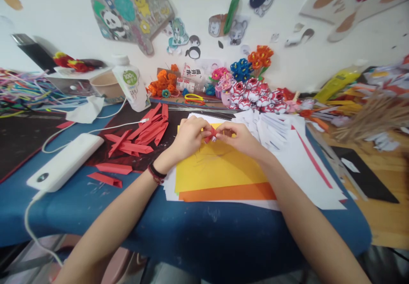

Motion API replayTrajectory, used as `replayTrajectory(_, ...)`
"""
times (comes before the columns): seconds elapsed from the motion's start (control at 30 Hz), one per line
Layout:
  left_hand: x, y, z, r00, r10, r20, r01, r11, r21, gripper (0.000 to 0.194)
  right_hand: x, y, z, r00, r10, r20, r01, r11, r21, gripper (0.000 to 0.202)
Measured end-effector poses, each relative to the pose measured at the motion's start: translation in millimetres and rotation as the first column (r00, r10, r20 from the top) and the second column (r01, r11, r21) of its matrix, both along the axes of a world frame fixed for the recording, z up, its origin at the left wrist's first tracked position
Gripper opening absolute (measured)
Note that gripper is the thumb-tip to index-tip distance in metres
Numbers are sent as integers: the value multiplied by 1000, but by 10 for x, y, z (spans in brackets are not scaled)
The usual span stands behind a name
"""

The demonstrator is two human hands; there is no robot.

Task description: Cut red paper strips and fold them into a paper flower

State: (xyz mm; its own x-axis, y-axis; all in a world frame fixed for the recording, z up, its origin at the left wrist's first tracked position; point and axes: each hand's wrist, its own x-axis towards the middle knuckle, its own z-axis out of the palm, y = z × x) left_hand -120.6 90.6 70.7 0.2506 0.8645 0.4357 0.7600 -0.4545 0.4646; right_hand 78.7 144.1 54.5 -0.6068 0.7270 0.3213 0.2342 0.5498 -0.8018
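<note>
Between both hands is a small folded red paper piece, partly hidden by the fingers. My left hand pinches its left side, and my right hand pinches the right side. Both hands are over a yellow paper sheet, which lies on an orange sheet and white paper. Left of my left hand, folded red paper strips lie in a loose pile on a dark mat. To the right of my right hand are folded white paper strips.
A white power bank with cables lies at the left. Behind stand a white bottle, yellow-handled scissors and red-and-white paper flowers. Brown strips and a black flat piece lie on the right.
</note>
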Motion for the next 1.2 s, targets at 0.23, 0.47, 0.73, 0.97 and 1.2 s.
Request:
replayTrajectory(0.23,23,-32,74,997,-62,56,64,997,-32,18,-38,-16,-68,999,-49,-7,49,994,94,16)
replayTrajectory(0.47,32,-36,70,954,-66,291,93,993,-78,16,-28,-42,8,998,-29,48,22,992,122,20)
replayTrajectory(0.73,-8,-36,79,840,-42,541,186,959,-214,27,-29,-58,34,998,-58,-36,63,985,162,10)
replayTrajectory(0.97,-7,10,8,803,-12,596,176,960,-217,27,-85,-103,39,995,-59,-84,76,974,213,7)
replayTrajectory(1.2,30,16,-22,741,-12,671,207,955,-211,31,-108,-146,52,996,1,-84,20,969,245,10)
